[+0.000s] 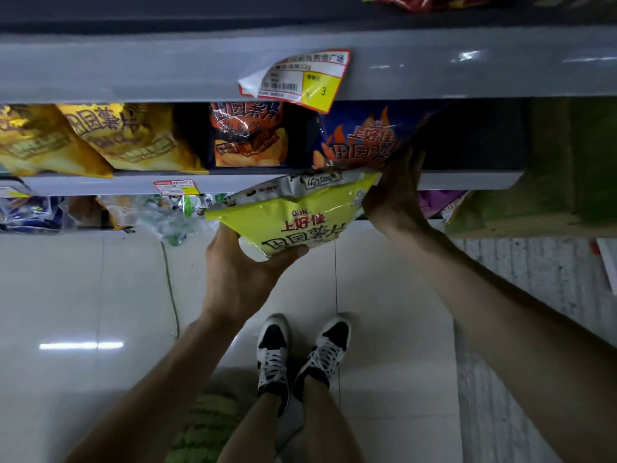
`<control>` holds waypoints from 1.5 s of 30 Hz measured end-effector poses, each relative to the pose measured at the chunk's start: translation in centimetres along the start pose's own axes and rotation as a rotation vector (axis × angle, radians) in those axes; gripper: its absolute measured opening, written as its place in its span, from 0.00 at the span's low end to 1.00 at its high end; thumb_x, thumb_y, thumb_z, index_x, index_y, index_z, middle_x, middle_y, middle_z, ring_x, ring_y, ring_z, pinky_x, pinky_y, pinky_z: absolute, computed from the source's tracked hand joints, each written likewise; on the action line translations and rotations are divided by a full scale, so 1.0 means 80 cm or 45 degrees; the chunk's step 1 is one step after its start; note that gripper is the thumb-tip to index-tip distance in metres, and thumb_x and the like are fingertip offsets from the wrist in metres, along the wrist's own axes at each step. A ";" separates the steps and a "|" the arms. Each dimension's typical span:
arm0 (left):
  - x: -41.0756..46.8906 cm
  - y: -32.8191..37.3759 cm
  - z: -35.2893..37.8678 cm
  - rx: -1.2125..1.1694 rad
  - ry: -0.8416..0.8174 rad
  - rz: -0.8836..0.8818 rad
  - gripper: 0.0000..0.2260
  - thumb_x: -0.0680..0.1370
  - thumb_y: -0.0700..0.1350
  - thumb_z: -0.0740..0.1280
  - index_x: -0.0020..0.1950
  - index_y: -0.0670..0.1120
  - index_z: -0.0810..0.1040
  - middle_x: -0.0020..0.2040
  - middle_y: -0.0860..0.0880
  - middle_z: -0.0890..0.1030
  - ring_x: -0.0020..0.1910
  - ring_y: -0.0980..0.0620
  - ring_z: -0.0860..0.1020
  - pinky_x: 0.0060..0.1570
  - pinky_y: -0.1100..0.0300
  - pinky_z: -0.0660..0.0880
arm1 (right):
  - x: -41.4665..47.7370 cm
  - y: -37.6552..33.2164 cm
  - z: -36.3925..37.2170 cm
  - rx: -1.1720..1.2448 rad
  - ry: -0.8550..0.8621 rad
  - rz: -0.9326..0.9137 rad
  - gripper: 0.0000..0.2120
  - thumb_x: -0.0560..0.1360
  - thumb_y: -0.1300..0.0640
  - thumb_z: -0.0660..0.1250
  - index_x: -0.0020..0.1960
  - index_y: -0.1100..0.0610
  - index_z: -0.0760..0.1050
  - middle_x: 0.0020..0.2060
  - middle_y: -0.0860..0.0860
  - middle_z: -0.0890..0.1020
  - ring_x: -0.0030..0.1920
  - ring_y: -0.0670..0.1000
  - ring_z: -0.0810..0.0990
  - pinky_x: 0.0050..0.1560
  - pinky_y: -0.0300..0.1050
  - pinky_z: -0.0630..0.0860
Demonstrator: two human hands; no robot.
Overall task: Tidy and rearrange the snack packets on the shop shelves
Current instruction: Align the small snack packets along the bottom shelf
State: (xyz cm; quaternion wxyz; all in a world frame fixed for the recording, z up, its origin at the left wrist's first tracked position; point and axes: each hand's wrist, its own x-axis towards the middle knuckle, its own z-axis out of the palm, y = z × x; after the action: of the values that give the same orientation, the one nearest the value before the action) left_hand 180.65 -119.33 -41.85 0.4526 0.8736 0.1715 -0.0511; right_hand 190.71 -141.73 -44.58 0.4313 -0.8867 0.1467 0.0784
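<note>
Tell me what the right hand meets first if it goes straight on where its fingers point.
The blue packet: the right hand lies with straight fingers against its edge, pointing into the shelf. Depth beyond is unclear.

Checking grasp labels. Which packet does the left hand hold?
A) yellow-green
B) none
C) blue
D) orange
A: the left hand grips the yellow-green packet from below, in front of the shelf. The blue packet stands on that shelf with the right hand against its side.
</note>
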 end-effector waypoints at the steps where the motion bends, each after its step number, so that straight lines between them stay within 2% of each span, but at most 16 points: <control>1: -0.001 0.000 0.001 0.009 -0.013 0.003 0.31 0.64 0.56 0.86 0.60 0.45 0.80 0.53 0.54 0.85 0.51 0.55 0.82 0.42 0.76 0.72 | 0.000 0.004 -0.003 -0.028 -0.012 -0.017 0.46 0.72 0.53 0.75 0.81 0.62 0.54 0.75 0.60 0.61 0.76 0.57 0.59 0.69 0.33 0.48; 4: -0.005 0.003 0.007 -0.019 -0.060 0.010 0.33 0.63 0.55 0.86 0.63 0.46 0.77 0.54 0.55 0.84 0.53 0.56 0.81 0.43 0.76 0.72 | -0.003 -0.015 -0.008 0.150 -0.019 0.071 0.48 0.69 0.45 0.73 0.80 0.61 0.55 0.77 0.61 0.59 0.77 0.57 0.59 0.72 0.38 0.52; 7: -0.010 0.011 0.016 -0.023 -0.090 0.062 0.35 0.63 0.55 0.86 0.64 0.47 0.75 0.55 0.54 0.84 0.53 0.55 0.81 0.44 0.77 0.72 | -0.010 -0.013 -0.017 0.121 0.037 0.124 0.33 0.76 0.63 0.67 0.78 0.59 0.59 0.77 0.60 0.60 0.76 0.58 0.61 0.77 0.42 0.52; 8: -0.011 0.015 0.021 -0.027 -0.110 0.084 0.36 0.63 0.56 0.86 0.65 0.47 0.75 0.56 0.54 0.84 0.54 0.56 0.80 0.44 0.77 0.72 | -0.015 -0.004 -0.024 0.107 0.076 0.105 0.30 0.75 0.67 0.65 0.76 0.60 0.63 0.73 0.59 0.64 0.73 0.57 0.65 0.78 0.45 0.59; 9: -0.013 0.022 0.026 -0.038 -0.132 0.097 0.37 0.63 0.58 0.85 0.66 0.47 0.74 0.57 0.54 0.83 0.54 0.57 0.80 0.45 0.77 0.72 | -0.023 0.006 -0.032 0.125 0.079 0.089 0.27 0.75 0.67 0.63 0.74 0.60 0.66 0.70 0.56 0.69 0.70 0.53 0.69 0.73 0.41 0.67; 11: -0.016 0.037 0.037 -0.066 -0.166 0.104 0.38 0.62 0.62 0.84 0.66 0.49 0.74 0.57 0.57 0.83 0.54 0.61 0.81 0.45 0.76 0.74 | -0.045 0.028 -0.049 0.092 -0.049 0.036 0.20 0.76 0.70 0.65 0.65 0.58 0.75 0.59 0.49 0.78 0.61 0.42 0.77 0.53 0.25 0.70; 13: -0.020 0.054 0.053 -0.092 -0.202 0.095 0.38 0.62 0.63 0.82 0.66 0.51 0.73 0.54 0.62 0.83 0.53 0.67 0.80 0.45 0.75 0.75 | -0.066 0.058 -0.071 0.104 -0.196 0.033 0.18 0.75 0.73 0.66 0.58 0.55 0.79 0.49 0.42 0.81 0.51 0.39 0.80 0.44 0.24 0.68; 17: -0.026 0.093 0.104 -0.035 -0.272 0.078 0.32 0.66 0.56 0.85 0.62 0.57 0.71 0.50 0.65 0.81 0.50 0.71 0.79 0.44 0.67 0.80 | -0.106 0.104 -0.124 0.203 -0.304 0.081 0.29 0.72 0.62 0.70 0.72 0.51 0.74 0.61 0.42 0.81 0.63 0.45 0.77 0.62 0.41 0.73; 20: -0.031 0.134 0.149 -0.027 -0.279 0.102 0.33 0.67 0.60 0.83 0.66 0.55 0.72 0.54 0.60 0.83 0.49 0.66 0.81 0.42 0.66 0.81 | -0.115 0.120 -0.157 0.236 -0.288 0.072 0.34 0.70 0.52 0.76 0.75 0.48 0.70 0.65 0.42 0.79 0.64 0.38 0.75 0.62 0.37 0.71; 22: -0.032 0.164 0.179 -0.030 -0.249 0.141 0.37 0.67 0.63 0.82 0.70 0.53 0.72 0.58 0.57 0.84 0.52 0.58 0.83 0.48 0.57 0.83 | -0.104 0.134 -0.175 0.258 -0.205 0.054 0.34 0.72 0.52 0.79 0.75 0.48 0.69 0.65 0.43 0.79 0.62 0.34 0.75 0.58 0.35 0.71; 25: -0.023 0.201 0.222 -0.023 -0.169 0.204 0.35 0.67 0.64 0.81 0.68 0.50 0.75 0.59 0.53 0.84 0.56 0.51 0.82 0.51 0.49 0.82 | -0.071 0.141 -0.203 0.288 -0.049 0.002 0.33 0.74 0.47 0.75 0.75 0.50 0.69 0.66 0.46 0.79 0.61 0.41 0.78 0.54 0.31 0.74; 31: 0.019 0.249 0.269 -0.075 -0.100 0.210 0.33 0.70 0.56 0.82 0.68 0.46 0.74 0.61 0.51 0.82 0.58 0.51 0.80 0.53 0.56 0.79 | -0.003 0.131 -0.235 0.281 0.054 -0.049 0.27 0.78 0.48 0.74 0.72 0.53 0.70 0.65 0.48 0.78 0.60 0.46 0.78 0.49 0.24 0.72; 34: 0.038 0.258 0.278 -0.112 -0.132 0.183 0.29 0.73 0.49 0.81 0.68 0.45 0.72 0.60 0.54 0.82 0.56 0.54 0.80 0.45 0.70 0.75 | 0.024 0.132 -0.233 0.232 0.056 -0.056 0.28 0.79 0.52 0.72 0.75 0.56 0.68 0.68 0.50 0.77 0.64 0.50 0.77 0.60 0.41 0.76; 38: 0.048 0.254 0.299 -0.065 -0.176 0.190 0.27 0.77 0.48 0.77 0.71 0.44 0.70 0.62 0.49 0.82 0.55 0.51 0.79 0.43 0.64 0.70 | 0.048 0.138 -0.237 0.111 -0.009 -0.011 0.25 0.81 0.50 0.68 0.75 0.55 0.68 0.68 0.52 0.78 0.65 0.54 0.77 0.64 0.48 0.74; 41: 0.046 0.244 0.314 0.052 -0.207 0.210 0.28 0.79 0.49 0.75 0.74 0.42 0.68 0.64 0.43 0.80 0.60 0.41 0.78 0.44 0.63 0.63 | 0.050 0.144 -0.240 0.025 -0.085 0.030 0.21 0.82 0.50 0.65 0.73 0.55 0.71 0.66 0.54 0.79 0.64 0.58 0.77 0.66 0.53 0.74; 45: 0.030 0.242 0.312 0.080 -0.217 0.180 0.31 0.78 0.47 0.75 0.77 0.43 0.66 0.67 0.41 0.78 0.64 0.39 0.77 0.54 0.54 0.73 | 0.034 0.141 -0.247 -0.016 -0.139 0.089 0.22 0.82 0.51 0.65 0.75 0.53 0.70 0.69 0.52 0.78 0.66 0.56 0.77 0.62 0.45 0.72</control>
State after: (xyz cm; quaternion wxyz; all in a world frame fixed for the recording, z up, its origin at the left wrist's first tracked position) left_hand 191.22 -149.23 -42.05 0.4404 0.8897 0.0687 -0.0984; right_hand 189.85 -164.47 -41.53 0.4302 -0.8781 0.1533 0.1424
